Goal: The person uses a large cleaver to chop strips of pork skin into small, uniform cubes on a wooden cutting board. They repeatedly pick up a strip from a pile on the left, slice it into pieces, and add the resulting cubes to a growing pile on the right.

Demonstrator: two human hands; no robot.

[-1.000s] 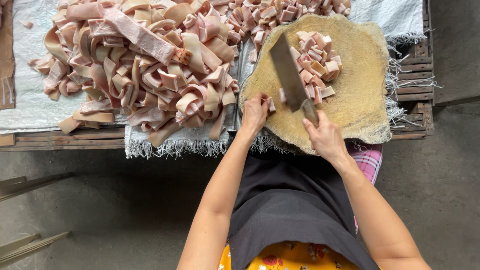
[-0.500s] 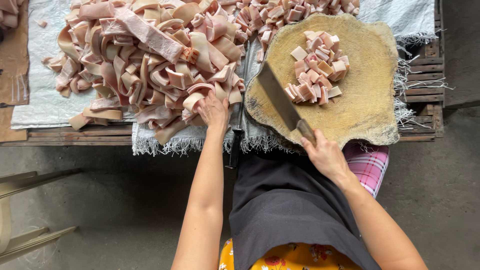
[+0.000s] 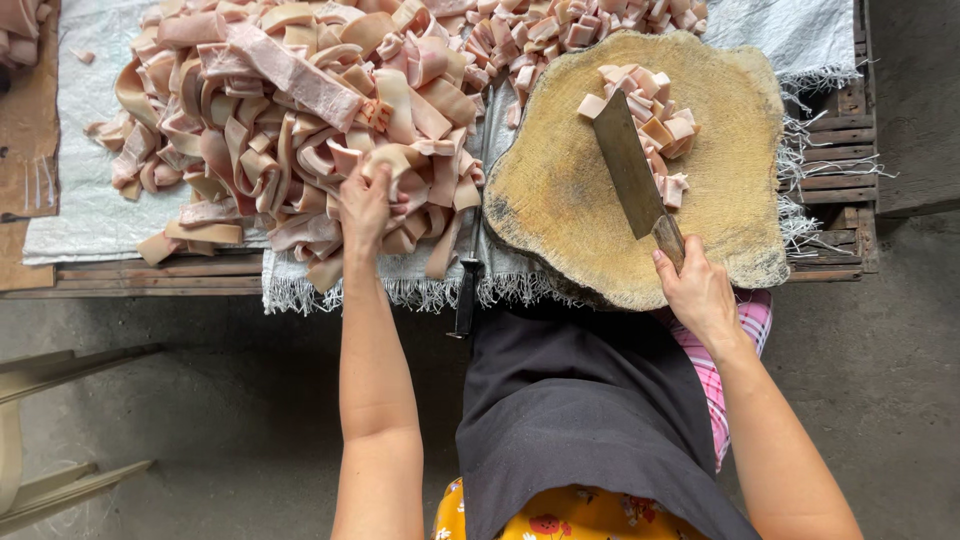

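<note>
While left hand (image 3: 365, 205) fingers clutch pink strips (image 3: 290, 120), right hand (image 3: 698, 295) fingers grip cleaver (image 3: 632, 175), round wooden block (image 3: 560, 200), concrete floor (image 3: 200, 400).

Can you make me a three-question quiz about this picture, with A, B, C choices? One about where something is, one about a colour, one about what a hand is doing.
1. Where are the small cut pieces?
A. on the round wooden board
B. on the floor
C. on the apron

2. What colour is the apron?
A. white
B. black
C. green

3. What is the left hand doing?
A. hanging free
B. holding the cleaver
C. grabbing strips

Answers: 1 A, they lie on the board beside the blade. 2 B, it is black. 3 C, its fingers dig into the pile; the right hand holds the cleaver.
</note>
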